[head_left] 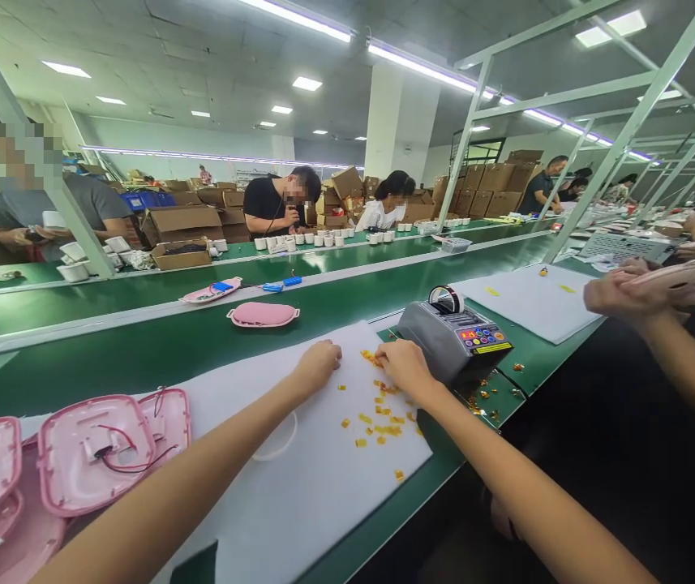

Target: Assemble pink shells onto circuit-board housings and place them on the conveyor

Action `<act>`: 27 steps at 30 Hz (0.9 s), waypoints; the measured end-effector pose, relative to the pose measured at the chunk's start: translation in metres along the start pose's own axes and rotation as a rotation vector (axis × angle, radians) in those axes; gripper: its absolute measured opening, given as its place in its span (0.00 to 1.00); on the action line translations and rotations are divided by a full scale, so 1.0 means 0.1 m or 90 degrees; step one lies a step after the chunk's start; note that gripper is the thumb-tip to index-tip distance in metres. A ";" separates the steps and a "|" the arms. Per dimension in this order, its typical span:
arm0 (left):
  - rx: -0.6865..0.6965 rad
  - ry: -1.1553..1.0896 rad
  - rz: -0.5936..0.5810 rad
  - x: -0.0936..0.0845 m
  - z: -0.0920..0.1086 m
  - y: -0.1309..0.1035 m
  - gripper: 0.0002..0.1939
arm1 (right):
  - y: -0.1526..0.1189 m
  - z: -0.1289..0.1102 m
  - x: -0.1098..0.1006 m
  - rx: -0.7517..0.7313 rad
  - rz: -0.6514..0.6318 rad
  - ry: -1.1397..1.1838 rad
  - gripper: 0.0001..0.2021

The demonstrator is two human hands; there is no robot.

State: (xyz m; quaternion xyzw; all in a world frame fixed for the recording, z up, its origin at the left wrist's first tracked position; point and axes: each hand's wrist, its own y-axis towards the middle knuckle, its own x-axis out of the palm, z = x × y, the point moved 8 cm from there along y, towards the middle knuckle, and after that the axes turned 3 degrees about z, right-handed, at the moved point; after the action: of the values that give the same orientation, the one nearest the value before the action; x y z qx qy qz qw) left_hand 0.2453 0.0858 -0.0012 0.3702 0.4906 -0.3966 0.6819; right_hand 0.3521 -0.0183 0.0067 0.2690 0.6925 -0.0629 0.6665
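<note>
My left hand (319,367) is over the white foam sheet (316,462), its fingers curled together; whatever may be between them is hidden. To its right, the fingertips of my right hand (406,365) are pinched at a cluster of small amber tape pieces (369,357). Several more tape pieces (388,431) lie scattered on the sheet below that hand. Just beyond my right wrist stands a grey tape dispenser (453,337) with a lit red display and a roll on top. Pink plastic shells (96,454) with wires inside lie at the left.
A closed pink shell (263,315) and an open one with a blue battery pack (222,287) rest on the green bench (140,349). A second white sheet (542,304) lies beyond the dispenser. At right, a co-worker's hands (639,288) hold pink parts. A metal post (465,142) rises behind.
</note>
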 end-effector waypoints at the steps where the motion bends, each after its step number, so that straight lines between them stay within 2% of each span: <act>1: 0.012 -0.012 0.004 0.00 0.01 0.03 0.12 | 0.00 0.01 -0.03 0.001 -0.001 -0.001 0.11; 5: 0.048 -0.070 0.037 -0.06 0.03 0.03 0.12 | -0.05 0.09 -0.10 -0.012 -0.015 0.010 0.09; 9: 0.058 -0.114 0.049 -0.14 0.02 0.00 0.13 | -0.09 0.10 -0.16 -0.020 0.006 0.031 0.18; 12: 0.068 -0.096 0.000 -0.11 -0.02 -0.04 0.20 | -0.03 -0.03 -0.08 -0.075 -0.023 0.076 0.24; 14: 0.083 -0.071 -0.040 -0.04 -0.04 -0.09 0.25 | 0.05 -0.11 0.03 -0.107 -0.062 0.098 0.21; 17: 0.099 -0.067 -0.034 0.02 -0.06 -0.14 0.16 | 0.13 -0.11 0.14 -0.115 -0.074 0.128 0.11; 20: 0.091 -0.087 0.002 0.05 -0.07 -0.13 0.12 | 0.12 -0.02 0.16 -0.114 -0.055 0.152 0.10; 24: 0.063 -0.117 0.045 0.06 -0.12 -0.09 0.11 | 0.01 0.09 0.03 -0.116 -0.013 0.168 0.11; 27: 0.049 -0.136 0.064 0.05 -0.15 -0.08 0.13 | -0.08 0.07 -0.09 -0.115 0.012 0.187 0.12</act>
State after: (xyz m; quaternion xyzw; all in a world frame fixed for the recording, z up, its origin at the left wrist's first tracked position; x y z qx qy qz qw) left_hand 0.2334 0.0944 -0.0109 0.3764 0.3803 -0.4175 0.7345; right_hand 0.3544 -0.0312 0.0127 0.2213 0.7828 0.0458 0.5798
